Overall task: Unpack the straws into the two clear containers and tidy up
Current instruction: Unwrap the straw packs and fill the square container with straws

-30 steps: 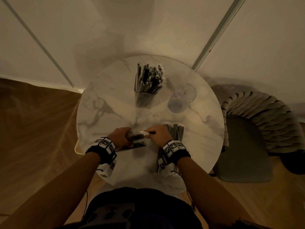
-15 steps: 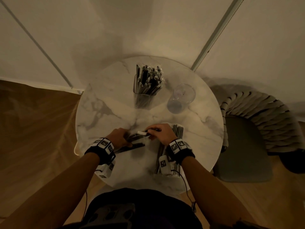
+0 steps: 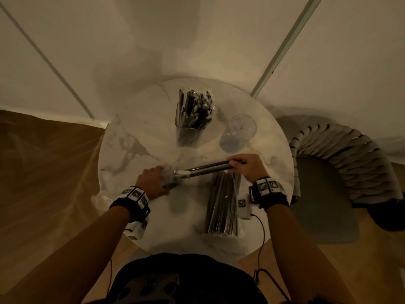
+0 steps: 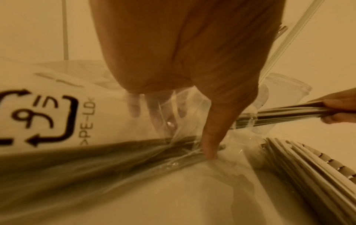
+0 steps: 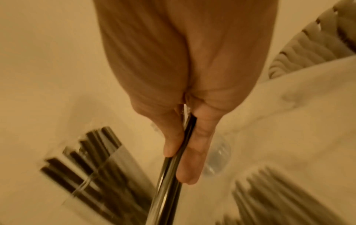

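My right hand (image 3: 245,166) grips the far end of a bundle of dark straws (image 3: 208,168), pulled most of the way out of a clear plastic bag (image 3: 169,176). My left hand (image 3: 153,179) holds that crumpled bag, thumb (image 4: 210,146) pressing it to the table. In the right wrist view the bundle of dark straws (image 5: 171,179) runs between thumb and fingers. A clear container (image 3: 189,130) at the back is packed with straws; a second clear container (image 3: 237,133) to its right stands empty. Another pack of straws (image 3: 222,207) lies flat under my right wrist.
The round marble table (image 3: 135,145) stands against a white wall. A woven chair (image 3: 341,163) is close on the right. More clear plastic (image 3: 98,200) hangs over the table's left front edge. Wood floor lies to the left.
My right hand has moved right and back, drawing the straw bundle out of the bag. My left hand stayed put, holding the bag. The flat pack beneath the right wrist is now uncovered.
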